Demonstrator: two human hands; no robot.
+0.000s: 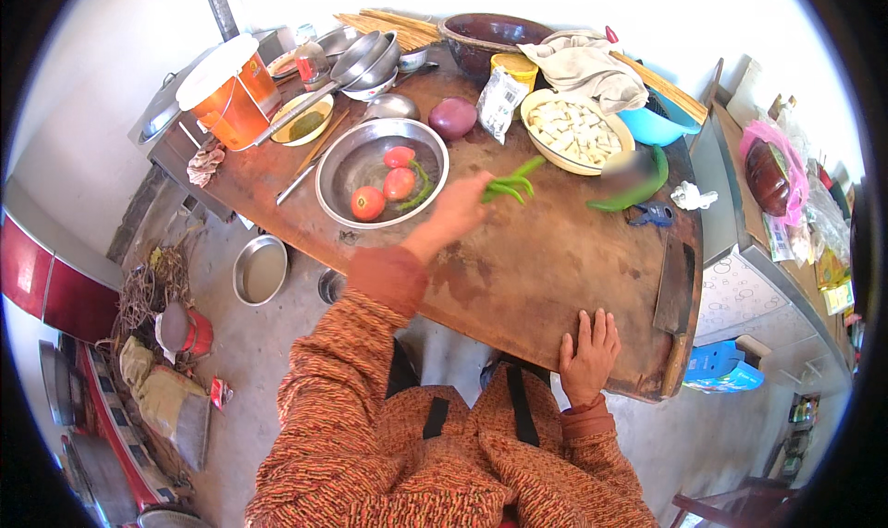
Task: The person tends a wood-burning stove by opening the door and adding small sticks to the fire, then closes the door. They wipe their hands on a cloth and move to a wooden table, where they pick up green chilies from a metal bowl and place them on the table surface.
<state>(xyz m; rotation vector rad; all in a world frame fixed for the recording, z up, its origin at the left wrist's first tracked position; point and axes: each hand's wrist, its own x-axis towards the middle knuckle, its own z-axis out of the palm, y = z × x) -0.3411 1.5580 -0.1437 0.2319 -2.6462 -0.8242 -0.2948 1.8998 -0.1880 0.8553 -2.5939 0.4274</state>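
My left hand [461, 209] grips several slim green chili peppers [512, 186] just right of a metal basin [321, 193]. In the basin's water lie a tomato [368, 203], two more red tomatoes and a curved green pepper [418, 193]. Empty, my right hand [590, 358] rests palm down on the near edge of the wooden table [513, 271], its fingers slightly apart. A cleaver [673, 285] lies along the right edge, close to that hand. Farther back, a long curved green vegetable [642, 193] borders a blurred patch beside a bowl of pale cut cubes [576, 132].
A purple round vegetable [452, 118], a white packet [501, 104] and a ladle [392, 107] lie behind the basin. An orange bucket [232, 101] stands at the back left. A blue peeler-like tool [651, 213] and a blue plastic basket [659, 122] are at the right.
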